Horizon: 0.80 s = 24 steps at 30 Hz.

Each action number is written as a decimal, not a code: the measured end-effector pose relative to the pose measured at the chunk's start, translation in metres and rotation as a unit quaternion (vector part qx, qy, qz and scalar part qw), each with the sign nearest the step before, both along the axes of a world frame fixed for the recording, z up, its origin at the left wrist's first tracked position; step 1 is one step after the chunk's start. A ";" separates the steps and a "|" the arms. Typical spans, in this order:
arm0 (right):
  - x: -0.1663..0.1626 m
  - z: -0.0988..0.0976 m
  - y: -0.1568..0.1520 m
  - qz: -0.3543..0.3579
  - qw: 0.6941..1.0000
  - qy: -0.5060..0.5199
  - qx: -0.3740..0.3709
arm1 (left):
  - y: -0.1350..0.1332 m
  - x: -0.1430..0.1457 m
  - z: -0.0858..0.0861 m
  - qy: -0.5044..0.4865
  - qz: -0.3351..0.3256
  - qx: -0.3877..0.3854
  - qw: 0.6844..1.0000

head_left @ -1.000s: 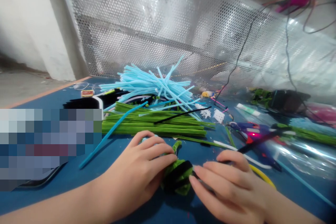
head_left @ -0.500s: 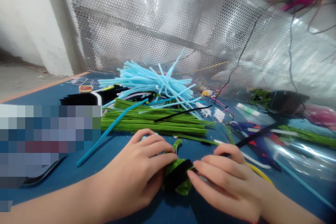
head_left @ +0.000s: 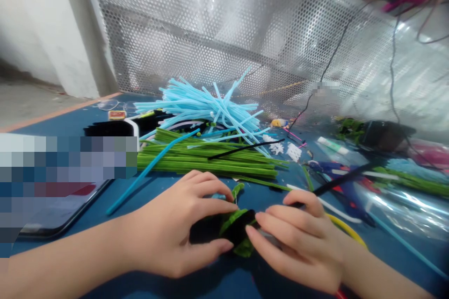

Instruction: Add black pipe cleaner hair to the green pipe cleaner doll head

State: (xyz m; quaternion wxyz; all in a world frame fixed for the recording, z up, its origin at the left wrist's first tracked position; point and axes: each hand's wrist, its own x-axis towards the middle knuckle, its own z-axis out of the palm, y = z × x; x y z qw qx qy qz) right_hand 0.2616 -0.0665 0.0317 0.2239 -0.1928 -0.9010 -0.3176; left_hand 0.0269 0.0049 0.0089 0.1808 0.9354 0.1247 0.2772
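Note:
A small piece made of fuzzy green and black pipe cleaner (head_left: pixel 239 230) lies between my two hands, low over the blue table. My left hand (head_left: pixel 185 219) curves around its left side, fingertips at its upper edge and thumb at its lower edge. At its right side, my right hand (head_left: pixel 305 243) pinches with thumb and fingertips at the black strand. A black pipe cleaner (head_left: pixel 345 180) runs out behind that hand to the upper right. A curled green end (head_left: pixel 237 191) pokes up above the piece. Something greyish under my right fingers is mostly hidden.
Green pipe cleaners (head_left: pixel 210 161) lie in a bundle ahead, with a light-blue pile (head_left: pixel 210 105) behind. A phone (head_left: pixel 66 215), partly blurred out, stands left. To the right are a blue tool (head_left: pixel 345 196), a yellow curve (head_left: pixel 347 231) and clear plastic (head_left: pixel 403 210). Perforated metal sheeting (head_left: pixel 210 23) borders the back.
My left thumb has come out from behind the piece and spread down from the fingers, showing more black. My right hand has stayed nearly in place. The view has shifted slightly.

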 end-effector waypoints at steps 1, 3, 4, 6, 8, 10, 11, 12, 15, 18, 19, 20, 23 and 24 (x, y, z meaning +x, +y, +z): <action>0.000 -0.001 0.001 0.006 1.000 0.004 -0.001 | 0.001 0.000 0.000 0.005 0.001 0.000 1.000; 0.000 -0.002 0.004 0.012 1.000 0.008 -0.011 | 0.001 0.000 0.000 0.011 0.004 0.000 1.000; 0.000 -0.003 0.005 0.014 1.000 0.008 -0.017 | 0.001 0.000 0.000 0.011 0.005 -0.001 1.000; 0.001 -0.004 0.005 0.026 0.999 0.006 -0.022 | 0.001 0.000 -0.001 0.007 0.010 -0.004 1.000; 0.002 -0.005 0.006 0.042 0.999 0.006 -0.023 | 0.002 0.000 -0.003 0.001 0.015 -0.008 1.000; 0.003 -0.006 0.006 0.048 0.998 0.006 -0.031 | 0.003 0.000 -0.004 -0.003 0.017 -0.011 1.000; 0.003 -0.006 0.006 0.049 0.998 0.007 -0.039 | 0.003 0.000 -0.004 -0.004 0.018 -0.012 1.000; 0.004 -0.006 0.006 0.046 0.998 0.008 -0.048 | 0.003 0.001 -0.005 -0.005 0.017 -0.014 1.000; 0.004 -0.006 0.005 0.040 0.997 0.012 -0.066 | 0.004 0.001 -0.004 -0.005 0.015 -0.023 1.000; 0.003 -0.005 0.005 0.037 0.997 0.013 -0.062 | 0.004 0.001 -0.004 -0.003 0.014 -0.028 1.000; 0.003 -0.005 0.005 0.038 0.997 0.014 -0.060 | 0.003 0.002 -0.004 -0.002 0.016 -0.028 0.999; 0.002 -0.005 0.005 0.040 0.997 0.016 -0.057 | 0.003 0.002 -0.004 -0.002 0.018 -0.026 0.999; 0.000 -0.003 0.004 0.041 0.997 0.018 -0.055 | 0.002 0.002 -0.004 -0.003 0.024 -0.018 1.000; -0.001 -0.002 0.004 0.040 0.997 0.016 -0.060 | 0.002 0.002 -0.004 -0.002 0.025 -0.015 1.000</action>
